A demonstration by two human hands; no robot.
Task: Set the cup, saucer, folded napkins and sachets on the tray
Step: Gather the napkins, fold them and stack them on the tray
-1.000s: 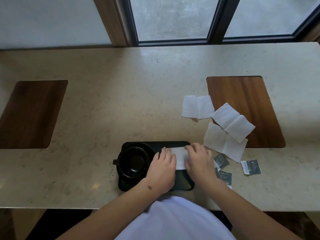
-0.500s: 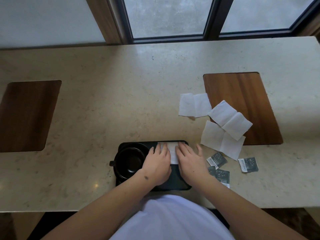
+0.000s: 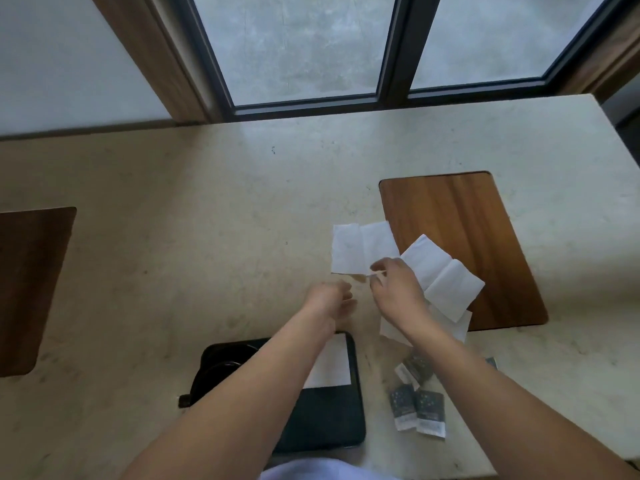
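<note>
A black tray (image 3: 325, 420) lies at the table's near edge. A folded white napkin (image 3: 334, 365) rests on its far right part. The black cup and saucer (image 3: 214, 370) sit on its left end, mostly hidden by my left forearm. My right hand (image 3: 394, 289) pinches the near corner of an unfolded napkin (image 3: 360, 247) beyond the tray. My left hand (image 3: 330, 299) hovers beside it, fingers loosely curled, holding nothing. A second unfolded napkin (image 3: 446, 275) overlaps a third one (image 3: 462, 329) to the right. Several dark sachets (image 3: 415, 407) lie right of the tray.
A wooden inlay (image 3: 460, 237) is set in the stone tabletop (image 3: 207, 237) under the right napkins. Another inlay (image 3: 31, 289) lies at the far left. A window frame (image 3: 311, 105) runs along the back, and the table ends at the right (image 3: 609, 140).
Both hands have left the folded napkin on the tray and reached forward to the loose napkins. My right hand has taken hold of the nearest one's corner. The camera has tilted up.
</note>
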